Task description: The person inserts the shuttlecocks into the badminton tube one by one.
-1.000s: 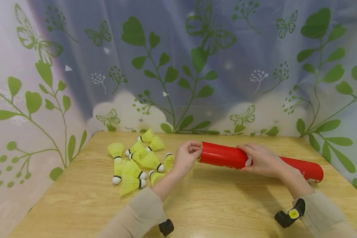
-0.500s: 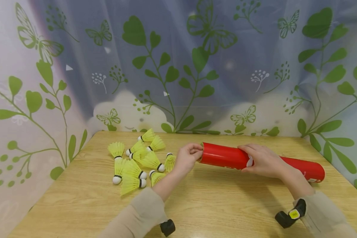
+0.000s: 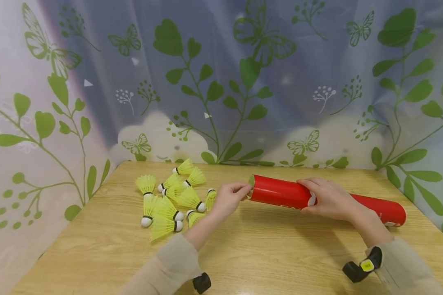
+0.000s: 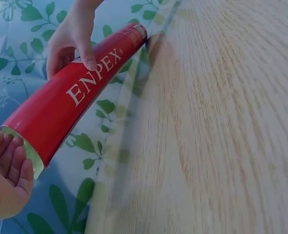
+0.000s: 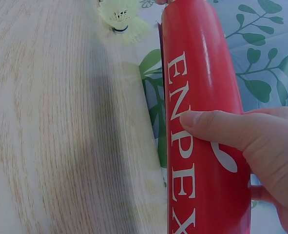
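Shuttlecock tube (image 3: 280, 192), red, is gripped over the table (image 3: 258, 258) by the right hand (image 3: 330, 200), while the left hand (image 3: 226, 199), whether pinching anything I cannot tell, has drawn slightly back, leaving the tube's mouth (image 4: 32, 153) freer.

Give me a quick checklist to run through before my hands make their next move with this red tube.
1. Right hand gripping the red tube: ok, thumb and fingers wrap its sides.
2. Open end uncovered by a lid: ok.
3. Left hand at that end: ok, fingertips are at the rim.
4. Left hand free of a shuttlecock: cannot tell, fingertips are partly hidden.
5. Spare shuttlecocks probably within left-hand reach: ok, they lie nearby on the table.
6. All shuttlecocks off the table: not ok, several remain there.
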{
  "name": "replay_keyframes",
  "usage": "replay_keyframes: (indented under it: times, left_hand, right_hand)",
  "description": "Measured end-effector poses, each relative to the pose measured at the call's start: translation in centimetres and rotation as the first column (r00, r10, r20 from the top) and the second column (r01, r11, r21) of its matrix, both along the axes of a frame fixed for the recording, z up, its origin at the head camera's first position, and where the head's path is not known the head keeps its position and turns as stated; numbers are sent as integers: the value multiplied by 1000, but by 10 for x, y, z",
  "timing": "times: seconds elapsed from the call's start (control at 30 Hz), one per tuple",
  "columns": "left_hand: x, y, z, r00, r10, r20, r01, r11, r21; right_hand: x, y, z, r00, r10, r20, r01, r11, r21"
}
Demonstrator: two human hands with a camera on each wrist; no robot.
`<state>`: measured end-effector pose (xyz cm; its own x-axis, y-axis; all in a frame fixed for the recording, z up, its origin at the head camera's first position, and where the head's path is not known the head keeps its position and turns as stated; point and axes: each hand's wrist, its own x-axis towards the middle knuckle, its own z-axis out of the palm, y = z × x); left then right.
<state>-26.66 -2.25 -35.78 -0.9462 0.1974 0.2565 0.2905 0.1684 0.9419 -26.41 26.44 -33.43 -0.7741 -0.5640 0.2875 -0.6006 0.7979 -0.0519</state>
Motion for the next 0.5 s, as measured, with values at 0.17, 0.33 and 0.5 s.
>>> replay_keyframes:
  times: [0.17,0.33,0.5]
  left_hand:
    - [1,-14,2,1000,-11,25,11,1000,-20]
    - [-1,-34,4,999,13,40,-11,998,-54]
    - [-3,-56,8,995,93,30,-89,988,-128]
  right_hand:
    - [-1,1,-2,1000,8,-15,-8,1000,2]
    - [0,1,-1,1000,0,-8,0,1000,-3]
    - [1,2,2,1000,-14,7,14,1000,-8]
